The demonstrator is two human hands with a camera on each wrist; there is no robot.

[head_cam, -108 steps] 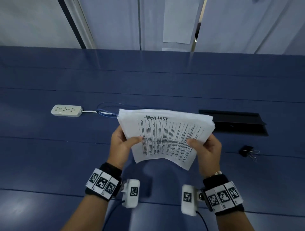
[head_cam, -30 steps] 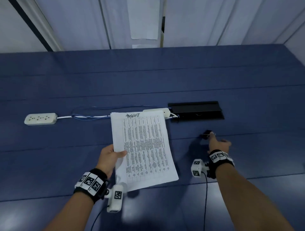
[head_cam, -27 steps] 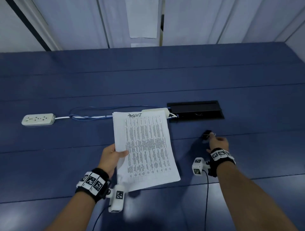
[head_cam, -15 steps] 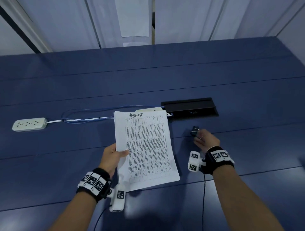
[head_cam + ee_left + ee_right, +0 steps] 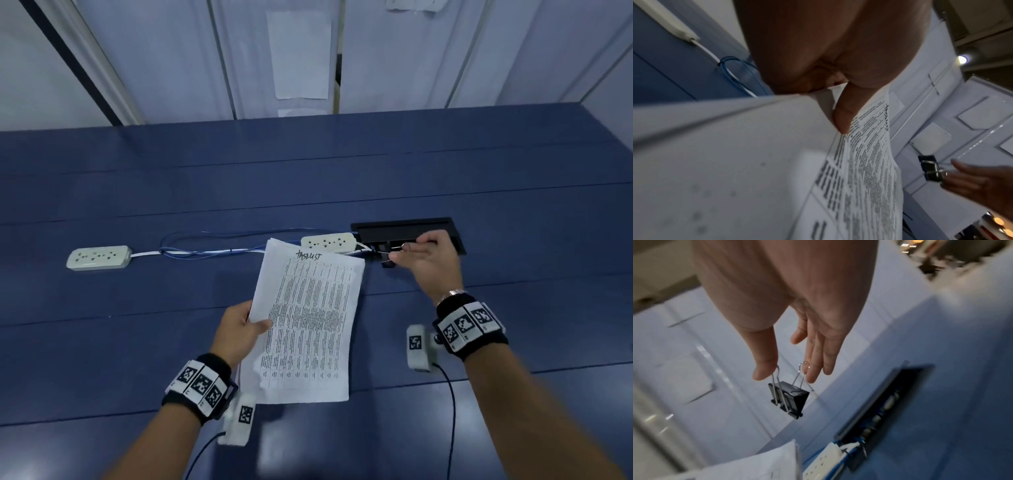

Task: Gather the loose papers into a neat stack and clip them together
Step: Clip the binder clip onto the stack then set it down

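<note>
Left hand [image 5: 239,334] gripping papers [image 5: 308,322] at their left edge, thumb on top, fingers hidden beneath. Right hand [image 5: 428,263] pinching clip [image 5: 789,398] by its two wire handles, thumb on one, fingertips on the other, black body hanging free in the air. Papers held above table [image 5: 102,342], squared into one stack, top edge near a power strip [image 5: 329,241], right edge just left of the clip with a narrow gap between. Open blue surface to the left, right and near side of the stack. Second strip [image 5: 99,257] well off to the left, cables [image 5: 205,250] running between the two. Black cable box [image 5: 404,228] partly covered by the right hand. Clip small and dark against the box from the head view, clearer from the right wrist. Printed text too blurred to read; lower sheets hidden under the top one.
</note>
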